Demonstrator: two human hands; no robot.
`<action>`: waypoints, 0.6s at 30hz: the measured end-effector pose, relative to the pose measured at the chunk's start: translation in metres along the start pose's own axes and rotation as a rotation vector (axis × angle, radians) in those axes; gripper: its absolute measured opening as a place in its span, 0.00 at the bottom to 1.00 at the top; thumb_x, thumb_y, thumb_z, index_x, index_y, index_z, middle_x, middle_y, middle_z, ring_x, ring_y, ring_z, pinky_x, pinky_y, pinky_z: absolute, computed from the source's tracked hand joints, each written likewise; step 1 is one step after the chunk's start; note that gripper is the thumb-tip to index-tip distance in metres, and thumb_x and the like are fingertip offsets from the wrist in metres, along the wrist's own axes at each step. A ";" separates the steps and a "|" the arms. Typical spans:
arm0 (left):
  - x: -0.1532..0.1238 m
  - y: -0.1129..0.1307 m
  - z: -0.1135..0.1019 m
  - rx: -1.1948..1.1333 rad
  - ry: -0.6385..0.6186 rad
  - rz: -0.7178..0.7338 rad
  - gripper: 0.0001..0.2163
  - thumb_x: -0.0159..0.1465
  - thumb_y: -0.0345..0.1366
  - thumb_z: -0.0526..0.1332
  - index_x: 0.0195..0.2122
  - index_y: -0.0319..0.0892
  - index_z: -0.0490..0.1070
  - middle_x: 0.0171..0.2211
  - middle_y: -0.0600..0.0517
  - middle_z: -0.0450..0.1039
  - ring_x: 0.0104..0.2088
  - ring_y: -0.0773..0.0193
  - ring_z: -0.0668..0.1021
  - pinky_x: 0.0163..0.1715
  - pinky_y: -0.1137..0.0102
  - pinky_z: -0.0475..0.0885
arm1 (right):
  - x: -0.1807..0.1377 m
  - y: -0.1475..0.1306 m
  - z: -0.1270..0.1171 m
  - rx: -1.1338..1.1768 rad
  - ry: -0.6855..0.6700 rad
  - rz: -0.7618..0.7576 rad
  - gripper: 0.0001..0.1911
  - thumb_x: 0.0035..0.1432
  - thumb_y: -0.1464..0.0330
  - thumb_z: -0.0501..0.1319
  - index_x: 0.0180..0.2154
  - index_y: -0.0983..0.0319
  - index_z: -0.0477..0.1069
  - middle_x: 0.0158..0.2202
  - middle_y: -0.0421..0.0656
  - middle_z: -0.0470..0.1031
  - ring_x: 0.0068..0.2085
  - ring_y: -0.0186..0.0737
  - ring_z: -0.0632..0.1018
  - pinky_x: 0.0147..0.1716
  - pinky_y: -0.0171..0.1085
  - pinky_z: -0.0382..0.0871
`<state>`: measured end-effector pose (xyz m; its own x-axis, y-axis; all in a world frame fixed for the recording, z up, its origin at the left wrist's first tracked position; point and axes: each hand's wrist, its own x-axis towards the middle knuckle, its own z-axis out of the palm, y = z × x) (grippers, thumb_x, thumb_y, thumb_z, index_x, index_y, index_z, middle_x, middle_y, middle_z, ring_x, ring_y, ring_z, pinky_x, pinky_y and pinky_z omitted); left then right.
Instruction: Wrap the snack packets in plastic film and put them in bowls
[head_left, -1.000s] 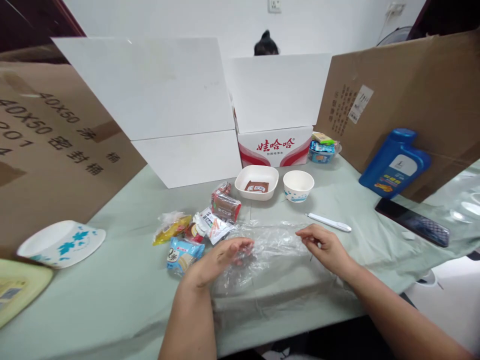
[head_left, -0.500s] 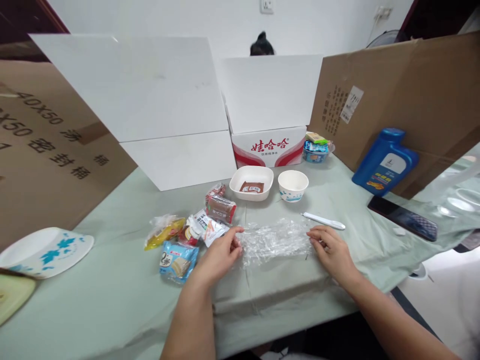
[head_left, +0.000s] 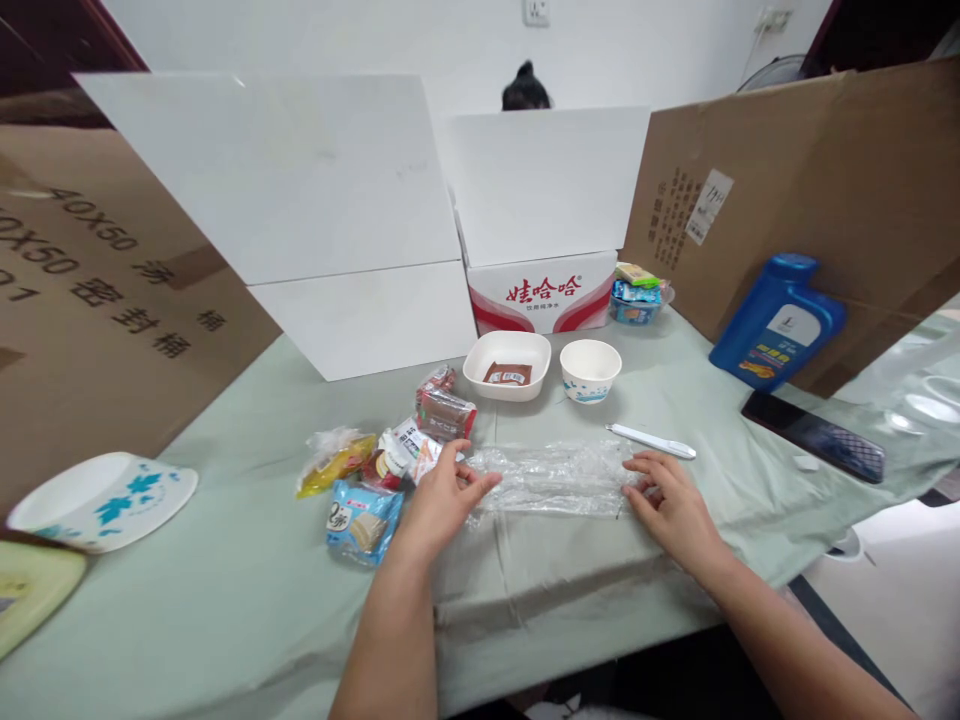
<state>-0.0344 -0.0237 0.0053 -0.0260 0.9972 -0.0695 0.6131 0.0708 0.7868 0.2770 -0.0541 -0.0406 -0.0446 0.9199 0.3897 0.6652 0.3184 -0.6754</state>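
A clear plastic bag (head_left: 555,478), folded into a narrow strip, lies on the pale green tablecloth (head_left: 225,590). My left hand (head_left: 444,497) presses its left end with fingers closed on it. My right hand (head_left: 669,502) holds down its right end, fingers bent over the plastic. A pile of snack packets (head_left: 390,460) sits just left of my left hand. A white pen-like tool (head_left: 651,441) lies just beyond my right hand.
A white rectangular dish with a brown packet (head_left: 507,364) and a paper cup (head_left: 591,369) stand behind the bag. Cardboard boxes (head_left: 540,200) wall the back. A blue bottle (head_left: 777,322) and a phone (head_left: 814,436) lie right. A white-and-blue bowl (head_left: 105,488) sits left. A person's head (head_left: 526,92) shows behind the boxes.
The loose, spread plastic bag has been gathered and folded into a narrow flat strip. Both hands moved forward and now press its two ends.
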 end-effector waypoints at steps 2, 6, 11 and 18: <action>-0.003 0.002 -0.002 -0.054 -0.074 0.076 0.31 0.52 0.38 0.66 0.57 0.43 0.59 0.39 0.52 0.70 0.30 0.65 0.76 0.33 0.69 0.73 | 0.001 -0.002 -0.002 0.014 0.008 -0.021 0.11 0.62 0.64 0.55 0.44 0.59 0.71 0.50 0.50 0.69 0.31 0.35 0.75 0.29 0.39 0.75; -0.005 0.002 -0.007 -0.144 -0.024 0.208 0.26 0.55 0.30 0.58 0.57 0.46 0.61 0.48 0.48 0.65 0.32 0.69 0.74 0.37 0.70 0.73 | 0.005 -0.005 -0.009 -0.018 0.128 -0.117 0.10 0.63 0.68 0.53 0.39 0.57 0.73 0.46 0.47 0.72 0.42 0.43 0.76 0.39 0.42 0.75; -0.003 -0.004 -0.005 0.114 -0.062 0.121 0.22 0.53 0.26 0.55 0.50 0.40 0.68 0.47 0.46 0.66 0.30 0.68 0.75 0.39 0.66 0.73 | 0.003 0.005 -0.011 -0.095 -0.020 -0.116 0.11 0.61 0.71 0.52 0.39 0.58 0.73 0.42 0.47 0.73 0.43 0.44 0.77 0.43 0.45 0.74; -0.013 0.002 -0.013 0.102 -0.092 0.159 0.22 0.55 0.30 0.56 0.52 0.42 0.67 0.37 0.51 0.70 0.33 0.63 0.76 0.38 0.67 0.73 | -0.007 0.006 -0.009 -0.126 -0.012 -0.076 0.10 0.62 0.69 0.53 0.40 0.58 0.72 0.45 0.47 0.71 0.42 0.43 0.77 0.41 0.44 0.75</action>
<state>-0.0432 -0.0361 0.0152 0.1465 0.9892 -0.0086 0.6804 -0.0944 0.7267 0.2883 -0.0602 -0.0418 -0.1065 0.8973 0.4284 0.7480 0.3562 -0.5600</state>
